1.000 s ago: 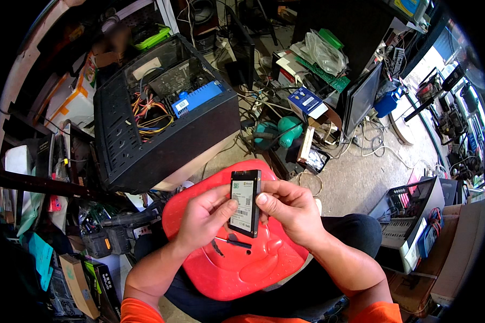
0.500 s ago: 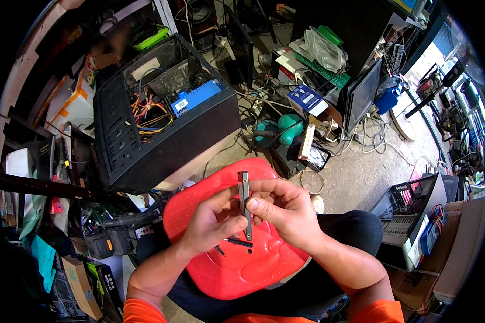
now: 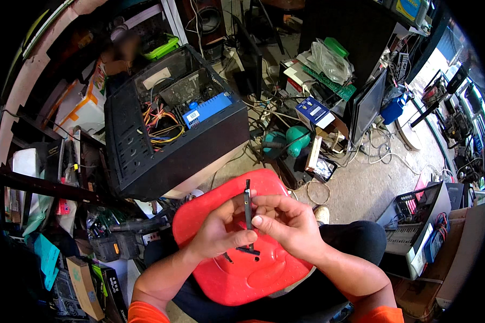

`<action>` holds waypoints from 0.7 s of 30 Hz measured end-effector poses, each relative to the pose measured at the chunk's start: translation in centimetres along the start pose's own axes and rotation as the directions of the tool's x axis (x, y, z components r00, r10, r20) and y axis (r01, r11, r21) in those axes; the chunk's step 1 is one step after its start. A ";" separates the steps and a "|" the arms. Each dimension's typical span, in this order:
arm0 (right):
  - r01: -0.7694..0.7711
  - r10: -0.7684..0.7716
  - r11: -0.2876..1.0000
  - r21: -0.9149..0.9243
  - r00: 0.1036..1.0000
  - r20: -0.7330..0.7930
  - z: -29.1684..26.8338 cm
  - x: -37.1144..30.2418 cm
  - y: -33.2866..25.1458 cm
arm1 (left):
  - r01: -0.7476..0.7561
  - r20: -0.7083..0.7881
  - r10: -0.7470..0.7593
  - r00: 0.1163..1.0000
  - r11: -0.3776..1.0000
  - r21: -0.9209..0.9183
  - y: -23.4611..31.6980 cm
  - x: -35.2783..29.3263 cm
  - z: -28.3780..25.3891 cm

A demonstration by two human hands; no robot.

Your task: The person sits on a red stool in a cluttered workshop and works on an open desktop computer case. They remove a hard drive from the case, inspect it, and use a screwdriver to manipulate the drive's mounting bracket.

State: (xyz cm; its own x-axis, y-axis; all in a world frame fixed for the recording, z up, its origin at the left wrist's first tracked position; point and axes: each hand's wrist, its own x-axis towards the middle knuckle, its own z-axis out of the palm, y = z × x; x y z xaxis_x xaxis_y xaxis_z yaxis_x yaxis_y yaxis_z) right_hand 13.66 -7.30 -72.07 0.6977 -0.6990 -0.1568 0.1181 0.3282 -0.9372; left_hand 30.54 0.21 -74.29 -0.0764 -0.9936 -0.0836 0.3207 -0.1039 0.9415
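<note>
Between my two hands stands a slim, dark drive (image 3: pixel 248 207), seen edge-on with small screw holes in its side. My left hand (image 3: pixel 221 229) grips it from the left, its thumb pointing across toward the lower end. From the other side, my right hand (image 3: pixel 285 223) holds it with thumb and bent fingers near its middle. Both hands are over a red plastic stool (image 3: pixel 215 285). On its seat, just under the drive, lies a thin dark tool-like piece (image 3: pixel 249 251), partly hidden, with a smaller dark bit (image 3: pixel 228 258) beside it.
Beyond the stool at the left, an opened black computer case (image 3: pixel 183 156) lies on its side with bundled wires and a blue-sided part. A teal power tool (image 3: pixel 296 140), a blue box (image 3: pixel 314 112) and tangled cables cover the floor ahead. Another opened case (image 3: pixel 415 226) stands at the right.
The drive has turned slightly, so its side looks narrower. Both hands keep their hold on it. The whole view has shifted a little, moving the scene right and down.
</note>
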 end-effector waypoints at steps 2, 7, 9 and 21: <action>0.045 -0.045 0.997 -0.057 0.999 0.010 0.0 0.0 0.0 | -0.003 -0.002 0.003 1.000 1.000 0.003 0.0 0.0 -0.2; 0.260 -0.253 0.926 -0.274 0.965 0.061 -0.5 0.0 0.5 | -0.091 -0.030 0.092 0.995 0.995 0.034 0.0 0.2 -0.4; 0.326 -0.308 0.879 -0.348 0.945 0.106 -0.6 0.1 0.2 | -0.171 -0.042 0.180 0.983 0.972 0.161 -0.8 0.1 -1.1; 0.389 -0.344 0.803 -0.452 0.921 0.183 -0.4 -0.1 -0.5 | -0.249 -0.102 0.328 0.939 0.855 0.456 0.0 0.2 -1.5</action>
State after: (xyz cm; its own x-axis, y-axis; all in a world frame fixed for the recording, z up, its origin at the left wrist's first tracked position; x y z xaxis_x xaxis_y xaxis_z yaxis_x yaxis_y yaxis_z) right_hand 13.24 -7.69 -71.75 0.7312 -0.6405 0.2349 0.0474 -0.2959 -0.9540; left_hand 31.93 -0.10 -74.76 0.1300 -0.9717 0.1971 -0.1371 0.1793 0.9742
